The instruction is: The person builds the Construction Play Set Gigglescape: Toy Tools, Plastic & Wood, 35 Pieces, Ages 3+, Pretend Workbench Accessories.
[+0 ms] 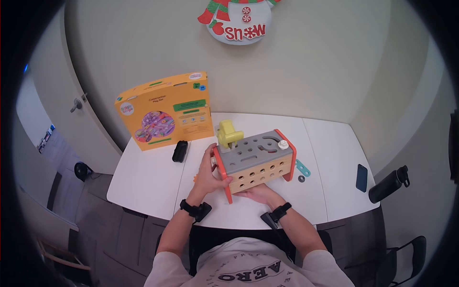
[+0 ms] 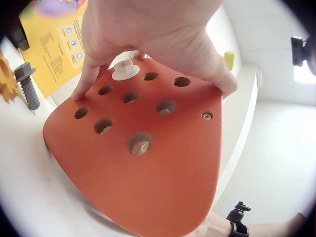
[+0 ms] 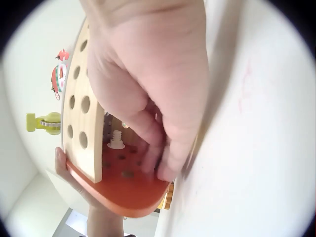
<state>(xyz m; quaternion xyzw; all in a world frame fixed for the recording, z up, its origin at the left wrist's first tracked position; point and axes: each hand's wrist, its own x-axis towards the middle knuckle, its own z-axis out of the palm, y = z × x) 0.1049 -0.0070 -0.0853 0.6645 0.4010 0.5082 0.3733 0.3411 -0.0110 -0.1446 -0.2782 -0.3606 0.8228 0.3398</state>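
Box (image 1: 255, 155) end gripped by L hand (image 1: 206, 178); only R-wrist cam shows R hand's (image 3: 152, 84) fingers inside, hold unclear.

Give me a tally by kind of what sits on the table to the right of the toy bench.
Teal strip: 1
Grey round piece: 1
Phone: 1
Black bottle: 1
Total: 4

The left hand (image 1: 206, 179) grips, fingers spread; the right hand (image 1: 263, 193) reaches low, fingers bent.
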